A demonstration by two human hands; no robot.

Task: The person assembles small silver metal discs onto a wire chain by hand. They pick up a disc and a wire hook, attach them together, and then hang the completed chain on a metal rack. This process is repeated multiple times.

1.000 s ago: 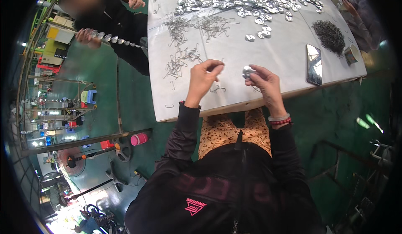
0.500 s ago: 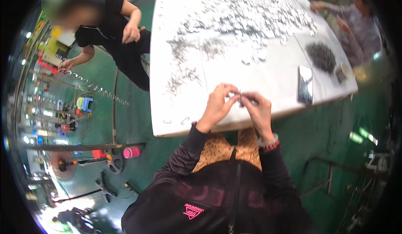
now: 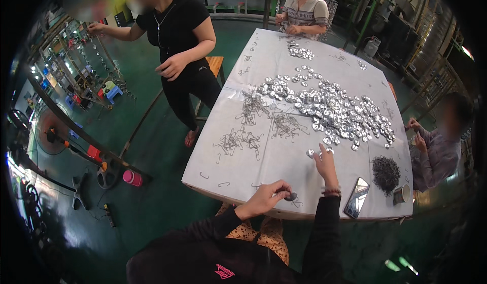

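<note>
My left hand (image 3: 266, 198) is closed near the front edge of the table, pinching a small round metal piece (image 3: 290, 196) that looks dark from this side. Thin wire hooks (image 3: 298, 203) show just beside it; whether they hang from the piece or lie on the table I cannot tell. Farther forward, my right hand (image 3: 326, 168) reaches over the white tabletop (image 3: 286, 170), fingers stretched out and apart. Its fingertips are at a few loose silver round pieces (image 3: 310, 153), at the near edge of a large spread pile of them (image 3: 329, 106).
Wire hooks (image 3: 236, 141) lie heaped on the left. At right are a phone (image 3: 357, 197), a dark heap of small parts (image 3: 385, 175) and a cup (image 3: 401, 194). Co-workers stand at the left (image 3: 177, 45), far side (image 3: 306, 12) and right (image 3: 439, 149). A fan (image 3: 50, 134) stands far left.
My hands, together before, are now apart: the right has moved forward to the silver pieces, while the left stays near the edge with a round piece. The view has tilted up.
</note>
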